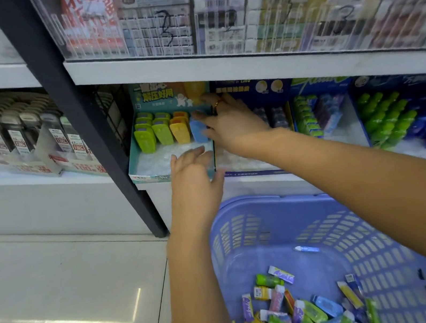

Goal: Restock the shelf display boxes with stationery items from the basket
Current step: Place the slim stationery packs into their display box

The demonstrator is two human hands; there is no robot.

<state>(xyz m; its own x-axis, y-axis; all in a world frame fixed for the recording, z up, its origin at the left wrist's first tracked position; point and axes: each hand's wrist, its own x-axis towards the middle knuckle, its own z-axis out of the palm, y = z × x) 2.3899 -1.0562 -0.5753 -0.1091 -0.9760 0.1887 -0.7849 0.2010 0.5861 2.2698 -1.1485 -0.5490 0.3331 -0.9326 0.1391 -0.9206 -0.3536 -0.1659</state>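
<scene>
A teal display box (140, 170) on the low shelf holds rows of green, orange and blue erasers. My right hand (231, 124) reaches into its right rear corner and pinches an upright blue eraser (198, 132). My left hand (194, 175) rests with straight fingers on the box's front right corner. Below, a purple basket (245, 229) on the floor holds several loose wrapped stationery items (302, 315) in green, yellow, purple and blue.
To the right stand a dark blue display box (252, 84), a box of green and purple items (308, 117) and one of green and blue items (390, 117). A black upright post (86, 120) borders the teal box on the left. A shelf board (219, 70) hangs above.
</scene>
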